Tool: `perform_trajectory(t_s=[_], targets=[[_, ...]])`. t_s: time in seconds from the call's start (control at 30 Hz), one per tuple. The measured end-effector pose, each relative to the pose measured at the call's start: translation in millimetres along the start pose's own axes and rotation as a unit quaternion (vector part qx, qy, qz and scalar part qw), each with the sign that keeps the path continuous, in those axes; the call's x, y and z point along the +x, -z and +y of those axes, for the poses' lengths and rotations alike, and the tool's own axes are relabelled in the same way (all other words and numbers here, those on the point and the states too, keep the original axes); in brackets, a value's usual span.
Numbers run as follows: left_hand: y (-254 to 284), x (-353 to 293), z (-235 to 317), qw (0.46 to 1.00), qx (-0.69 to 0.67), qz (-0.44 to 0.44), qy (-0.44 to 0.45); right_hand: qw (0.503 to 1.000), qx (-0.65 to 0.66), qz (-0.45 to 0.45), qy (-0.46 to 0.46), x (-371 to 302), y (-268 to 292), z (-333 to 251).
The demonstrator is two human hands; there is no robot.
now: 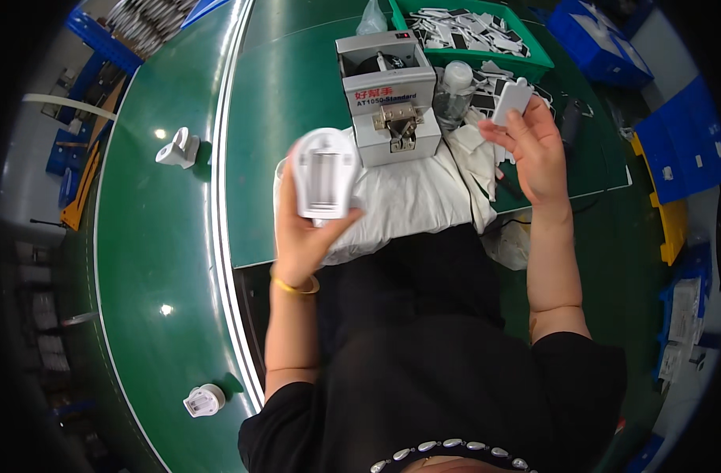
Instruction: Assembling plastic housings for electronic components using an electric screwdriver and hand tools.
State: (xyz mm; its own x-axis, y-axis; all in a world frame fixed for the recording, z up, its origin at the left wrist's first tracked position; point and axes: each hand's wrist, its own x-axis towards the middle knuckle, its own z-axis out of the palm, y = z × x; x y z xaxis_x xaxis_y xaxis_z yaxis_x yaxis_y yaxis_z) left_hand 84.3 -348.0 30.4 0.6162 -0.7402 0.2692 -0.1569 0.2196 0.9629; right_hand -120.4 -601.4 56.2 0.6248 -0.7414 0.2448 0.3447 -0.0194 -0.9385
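A white housing [326, 174], compartment [323, 181] exposed, is held apart from a tilted white cover [512, 101].

A green bench [289, 71] spread out beyond both hands. Between the left hand [304, 240] and the right hand [539, 154] it bore a white cloth [412, 201], with a grey machine [392, 87] just behind. A clear bottle [453, 102] stood left of the right hand; loose white parts [487, 83] and a green bin [536, 57] sat past it. Left of the left hand, a green conveyor [155, 252] carried two white housings [185, 150], one farther off, one nearer the body.
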Motion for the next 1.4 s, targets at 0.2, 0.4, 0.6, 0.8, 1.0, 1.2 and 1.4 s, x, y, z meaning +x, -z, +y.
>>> perform_trajectory(t_s=[0.2,0.4,0.6,0.8,1.0,1.2,1.4], targets=[[-58,-22,-23,0.998,0.01,-0.032,-0.058,0.99,-0.084,-0.092,0.069,-32,-52,2],[-71,-27,-39,0.99,0.079,-0.025,-0.112,0.979,-0.133,-0.15,0.032,-53,-70,4],[-75,-31,-50,0.992,0.096,0.0,-0.087,0.977,-0.162,-0.139,0.001,-65,-81,15],[-75,-31,-51,0.979,0.162,-0.021,-0.126,0.933,-0.312,-0.124,0.128,-64,-77,17],[-78,-29,-50,0.99,0.117,-0.002,-0.079,0.956,-0.255,-0.109,0.098,-62,-75,17],[-77,-29,-53,0.984,0.125,0.007,-0.127,0.904,-0.358,-0.135,0.191,-59,-70,19],[-65,-26,-26,0.976,0.123,-0.088,-0.157,0.983,-0.015,-0.135,-0.122,-66,-65,37]])
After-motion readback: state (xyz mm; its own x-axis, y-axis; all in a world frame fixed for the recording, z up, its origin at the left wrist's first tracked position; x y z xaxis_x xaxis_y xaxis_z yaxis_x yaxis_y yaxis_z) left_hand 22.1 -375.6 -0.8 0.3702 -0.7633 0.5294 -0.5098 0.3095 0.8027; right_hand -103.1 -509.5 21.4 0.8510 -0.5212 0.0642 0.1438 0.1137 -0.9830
